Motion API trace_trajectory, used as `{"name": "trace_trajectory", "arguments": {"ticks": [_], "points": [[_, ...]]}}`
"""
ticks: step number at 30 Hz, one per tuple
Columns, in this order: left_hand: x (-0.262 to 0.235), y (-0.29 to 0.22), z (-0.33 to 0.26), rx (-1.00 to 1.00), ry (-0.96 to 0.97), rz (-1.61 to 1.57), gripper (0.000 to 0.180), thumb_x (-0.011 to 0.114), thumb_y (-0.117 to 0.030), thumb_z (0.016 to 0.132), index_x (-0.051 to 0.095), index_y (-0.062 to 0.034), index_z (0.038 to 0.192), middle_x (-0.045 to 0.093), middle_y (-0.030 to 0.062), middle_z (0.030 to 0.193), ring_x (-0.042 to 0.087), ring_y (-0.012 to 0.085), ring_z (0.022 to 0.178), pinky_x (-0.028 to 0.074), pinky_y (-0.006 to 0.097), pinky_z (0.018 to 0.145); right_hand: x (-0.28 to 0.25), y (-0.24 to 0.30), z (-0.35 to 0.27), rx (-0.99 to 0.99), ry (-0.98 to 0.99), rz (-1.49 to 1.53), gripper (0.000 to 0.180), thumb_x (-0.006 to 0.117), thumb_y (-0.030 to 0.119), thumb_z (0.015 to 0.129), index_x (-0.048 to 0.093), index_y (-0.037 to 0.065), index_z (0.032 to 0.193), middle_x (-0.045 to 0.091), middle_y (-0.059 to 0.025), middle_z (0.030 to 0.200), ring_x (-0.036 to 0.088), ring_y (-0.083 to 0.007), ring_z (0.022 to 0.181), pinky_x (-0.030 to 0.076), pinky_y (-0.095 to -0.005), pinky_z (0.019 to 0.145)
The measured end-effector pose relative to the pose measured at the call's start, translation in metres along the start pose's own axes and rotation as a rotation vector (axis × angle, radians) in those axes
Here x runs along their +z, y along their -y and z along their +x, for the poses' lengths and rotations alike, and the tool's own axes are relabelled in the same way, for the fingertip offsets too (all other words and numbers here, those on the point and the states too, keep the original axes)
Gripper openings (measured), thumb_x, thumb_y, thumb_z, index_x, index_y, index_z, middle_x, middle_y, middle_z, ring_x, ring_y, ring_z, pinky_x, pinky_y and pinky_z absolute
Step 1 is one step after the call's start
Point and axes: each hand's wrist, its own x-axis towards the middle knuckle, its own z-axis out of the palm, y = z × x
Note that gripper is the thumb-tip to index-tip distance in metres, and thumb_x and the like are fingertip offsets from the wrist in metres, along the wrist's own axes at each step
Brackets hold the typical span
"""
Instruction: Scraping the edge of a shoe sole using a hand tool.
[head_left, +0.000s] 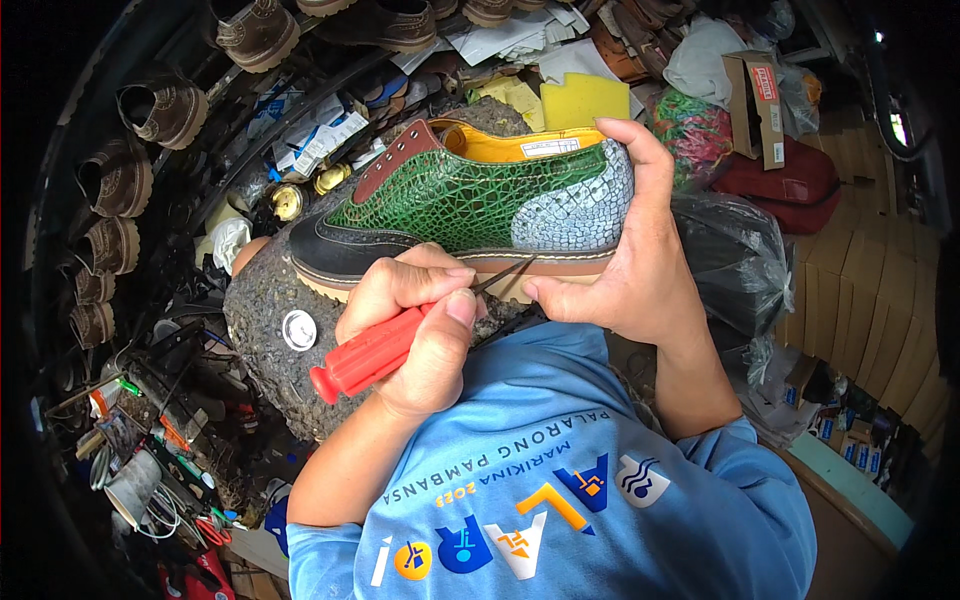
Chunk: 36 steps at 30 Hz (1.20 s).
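A low leather shoe (440,205) lies on its side, toe to the left. It has a green scaly middle, pale blue heel, black toe, brown eyelet panel and yellow lining. My right hand (640,250) grips it around the heel, thumb at the sole edge. In my closed left hand (415,320) is an awl with a red handle (375,352). Its thin dark shaft (505,275) points up and right, and the tip is at the stitched edge above the tan sole, near the heel. Whether the tip has gone in, I cannot tell.
Beneath the shoe is a rough dark block (265,320) with a round silvery lid (299,330) on it. Brown shoes (115,175) line the left. Papers, open tins (287,202) and a yellow sheet (585,102) lie beyond. Plastic bags (735,260) and cardboard boxes (860,300) stand right.
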Motion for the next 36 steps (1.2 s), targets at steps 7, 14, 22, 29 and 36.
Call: {"name": "trace_trajectory", "arguments": {"ticks": [7, 14, 22, 29, 36], "points": [[-0.009, 0.008, 0.001, 0.129, 0.091, 0.155, 0.011, 0.06, 0.004, 0.082, 0.054, 0.0, 0.09, 0.061, 0.0145, 0.081, 0.057, 0.0144, 0.064, 0.047, 0.029, 0.058, 0.001, -0.003, 0.002, -0.002, -0.006, 0.068, 0.109, 0.086, 0.015, 0.054, 0.022, 0.002, 0.141, 0.051, -0.0182, 0.123, 0.054, -0.0244, 0.114, 0.042, -0.0366, 0.101], [-0.002, 0.004, -0.003, 0.023, -0.034, -0.037, 0.014, 0.059, 0.005, 0.08, 0.054, -0.0004, 0.092, 0.06, 0.0157, 0.084, 0.057, 0.0154, 0.065, 0.048, 0.028, 0.058, -0.001, -0.003, 0.003, -0.029, 0.002, -0.007, 0.11, 0.086, 0.017, 0.054, 0.022, 0.001, 0.141, 0.049, -0.0182, 0.125, 0.052, -0.0249, 0.115, 0.041, -0.037, 0.102], [0.0, -0.001, 0.0, -0.033, -0.005, 0.006, 0.01, 0.059, 0.003, 0.084, 0.054, -0.0002, 0.092, 0.061, 0.016, 0.083, 0.057, 0.0143, 0.066, 0.048, 0.029, 0.062, 0.0, -0.005, 0.0, -0.01, -0.007, 0.054, 0.111, 0.087, 0.018, 0.053, 0.022, 0.001, 0.141, 0.049, -0.019, 0.126, 0.052, -0.0254, 0.116, 0.041, -0.0372, 0.102], [0.007, -0.005, 0.001, -0.061, -0.064, 0.049, 0.012, 0.059, -0.008, 0.079, 0.056, -0.0004, 0.088, 0.058, 0.0169, 0.078, 0.052, 0.0184, 0.059, 0.043, 0.029, 0.055, 0.0, -0.002, 0.001, -0.017, -0.009, 0.019, 0.11, 0.087, 0.017, 0.053, 0.022, 0.002, 0.141, 0.051, -0.0185, 0.124, 0.053, -0.025, 0.115, 0.042, -0.0368, 0.101], [0.014, -0.031, 0.017, 0.212, 0.235, 0.552, 0.01, 0.061, -0.001, 0.079, 0.055, 0.003, 0.085, 0.061, 0.0164, 0.074, 0.059, 0.0206, 0.062, 0.047, 0.03, 0.057, 0.002, 0.001, 0.0, -0.008, -0.012, 0.001, 0.107, 0.085, 0.017, 0.054, 0.024, 0.002, 0.14, 0.054, -0.0179, 0.12, 0.055, -0.0244, 0.111, 0.043, -0.0368, 0.099]]}}
